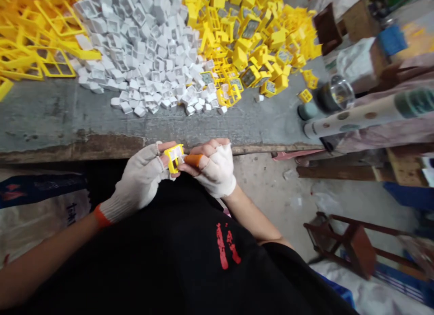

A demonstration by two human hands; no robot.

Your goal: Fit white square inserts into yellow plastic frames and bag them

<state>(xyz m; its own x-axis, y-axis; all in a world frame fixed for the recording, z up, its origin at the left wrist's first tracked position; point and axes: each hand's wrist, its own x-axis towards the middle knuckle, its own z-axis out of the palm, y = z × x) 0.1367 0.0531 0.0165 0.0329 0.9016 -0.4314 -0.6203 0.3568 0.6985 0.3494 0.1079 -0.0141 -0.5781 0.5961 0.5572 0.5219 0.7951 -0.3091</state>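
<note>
Centrally, just off the surface's near edge: yellow frame, quantity 1, long axis roughly 12 to 6 o'clock, open face toward the viewer. Left hand: closed on its 9 o'clock side. Right hand: pinching 1 small white piece at its 3 o'clock side. Heaps, contents uncountable: white caps, 1, 12 o'clock; yellow parts, 2, 10 and 1 o'clock.
</note>
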